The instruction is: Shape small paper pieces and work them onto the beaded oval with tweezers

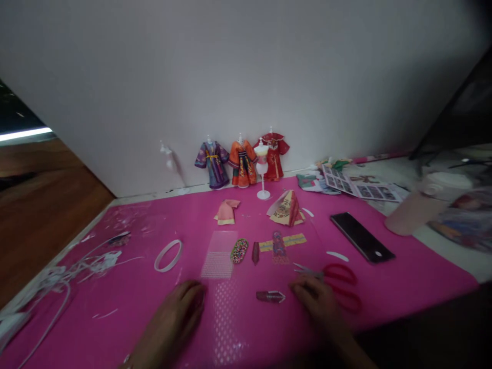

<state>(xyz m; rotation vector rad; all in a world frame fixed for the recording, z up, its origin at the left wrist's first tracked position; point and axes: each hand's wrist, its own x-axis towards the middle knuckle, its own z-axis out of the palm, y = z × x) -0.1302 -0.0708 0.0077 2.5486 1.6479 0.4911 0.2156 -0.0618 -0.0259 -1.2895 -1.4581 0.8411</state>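
My left hand point(183, 311) rests low on the pink mat, left of a clear strip of round gems point(226, 320). Its fingers curl closed, and anything inside is hidden. My right hand point(315, 298) has thumb and fingers pinched together; I cannot make out whether something tiny is between them. Just left of its fingertips lies a small maroon fabric piece point(270, 296) with a pale beaded edge. Red-handled scissors point(340, 279) lie beside and partly behind the right hand. Further up are a sheet of small pearls point(218, 261), an oval tray of multicoloured beads point(239, 251) and another maroon piece point(255, 253).
Doll robes point(213, 163) on stands line the wall, near a bare-bottomed white mannequin point(262, 169). Pink cloth point(226, 212), a folded skirt point(287, 209) and a yellow band point(295, 240) lie mid-mat. A tape roll point(168, 255), plastic scraps point(96, 264), phone point(361, 237) and bottle point(418, 205) flank them.
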